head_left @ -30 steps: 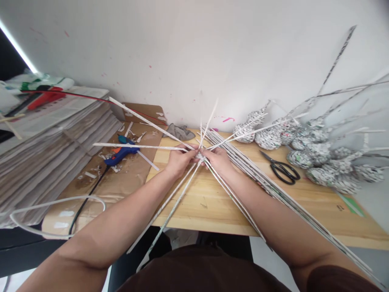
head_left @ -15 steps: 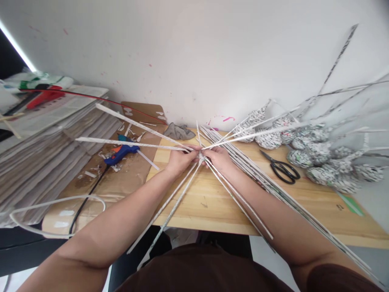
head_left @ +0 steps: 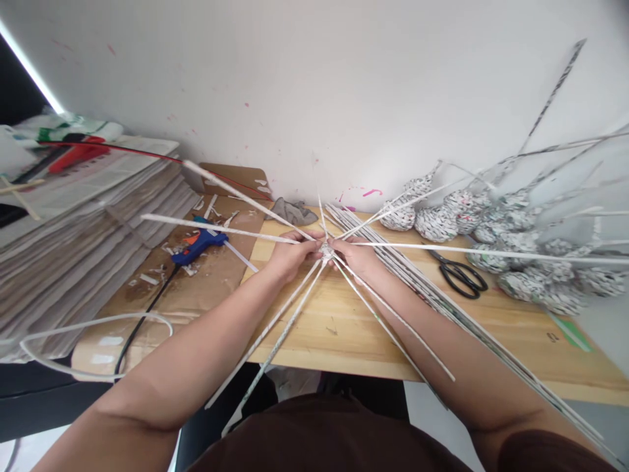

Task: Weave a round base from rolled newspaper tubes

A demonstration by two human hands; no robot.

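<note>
Rolled-paper sticks cross at a small woven centre (head_left: 326, 250) and spread outward like spokes, held over the wooden table (head_left: 334, 328). My left hand (head_left: 293, 254) is closed on the left side of this centre, thumb pressed inward. On its right side, my right hand (head_left: 356, 255) pinches the crossing with thumb and fingers. One long white paper stick (head_left: 472, 250) runs from the right hand toward the right. Two more spokes (head_left: 236, 196) point to the upper left, and several come down toward my body. My lower fingertips are partly hidden.
A bundle of paper sticks (head_left: 417, 278) lies diagonally under my right forearm. Black scissors (head_left: 459, 274) and several woven paper pieces (head_left: 437, 223) sit on the right. At left are a blue glue gun (head_left: 204, 244), cardboard (head_left: 196, 282) and a tall paper stack (head_left: 122, 190).
The long white stick at the right has swung down from slanting upward to nearly level. The left spokes have shifted slightly right. Both hands keep their hold on the centre.
</note>
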